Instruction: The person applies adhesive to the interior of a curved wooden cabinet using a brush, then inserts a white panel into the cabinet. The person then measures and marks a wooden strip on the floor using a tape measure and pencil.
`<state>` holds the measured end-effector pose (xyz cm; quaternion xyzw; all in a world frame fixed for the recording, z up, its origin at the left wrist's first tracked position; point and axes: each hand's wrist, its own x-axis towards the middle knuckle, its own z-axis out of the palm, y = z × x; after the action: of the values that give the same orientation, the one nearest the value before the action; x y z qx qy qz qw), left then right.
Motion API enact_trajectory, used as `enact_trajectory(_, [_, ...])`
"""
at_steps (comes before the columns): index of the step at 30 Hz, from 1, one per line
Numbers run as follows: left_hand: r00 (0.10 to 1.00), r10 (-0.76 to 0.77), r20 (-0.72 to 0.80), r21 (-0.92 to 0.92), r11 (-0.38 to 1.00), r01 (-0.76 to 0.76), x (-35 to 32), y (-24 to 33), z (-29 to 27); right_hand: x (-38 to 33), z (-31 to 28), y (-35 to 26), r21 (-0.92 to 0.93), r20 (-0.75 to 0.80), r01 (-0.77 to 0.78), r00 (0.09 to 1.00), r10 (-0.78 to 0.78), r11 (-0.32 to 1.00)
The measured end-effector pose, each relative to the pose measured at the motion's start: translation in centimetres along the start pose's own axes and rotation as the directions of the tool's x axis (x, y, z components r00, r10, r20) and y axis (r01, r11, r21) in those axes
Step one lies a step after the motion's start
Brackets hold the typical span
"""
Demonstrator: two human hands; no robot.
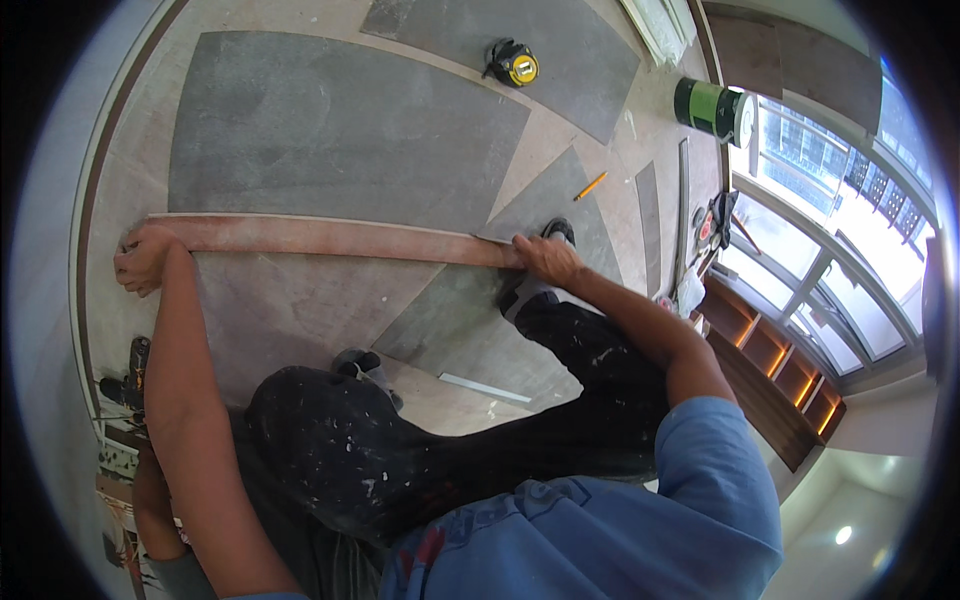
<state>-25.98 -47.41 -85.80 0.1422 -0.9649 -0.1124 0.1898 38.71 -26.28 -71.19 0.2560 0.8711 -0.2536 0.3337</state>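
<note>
i'm crouched over the floor (330,130), which is covered in large grey panels with pale strips between them. a long reddish-brown wooden strip (330,238) lies flat across it, running from my left to my right. my hands are far apart, one at each end of the strip. my left hand (143,260) is curled over the strip's left end, fingers wrapped on its edge close to the curved wall. my right hand (547,257) presses down flat on the right end, palm on the wood, just beside my dark shoe (558,230). my knees in paint-spattered dark trousers (400,440) sit below the strip.

further up the floor a yellow and black tape measure (512,64) rests on a grey panel, well apart from the strip. a yellow pencil (590,186) lies to the upper right of my right hand. a green can (705,106) lies on its side near the window. a thin pale metal strip (484,388) lies by my knee.
</note>
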Motion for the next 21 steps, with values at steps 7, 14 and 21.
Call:
enact_trajectory(7, [0.999,-0.009,0.038,0.001,1.000,0.009,-0.1,0.9,-0.7,-0.1,-0.9,-0.3,0.038,-0.016,-0.006,1.000,0.007,0.999])
enact_trajectory(14, [0.999,-0.021,0.043,0.011,1.000,0.021,-0.2,1.1,-1.5,-5.3,-5.3,3.2,-0.023,0.043,-0.056,0.997,0.057,0.998])
enact_trajectory(21, [0.999,-0.035,0.027,0.029,0.999,0.034,0.1,1.1,-1.0,1.4,-3.0,-1.2,0.064,-0.004,0.043,0.999,-0.042,0.997])
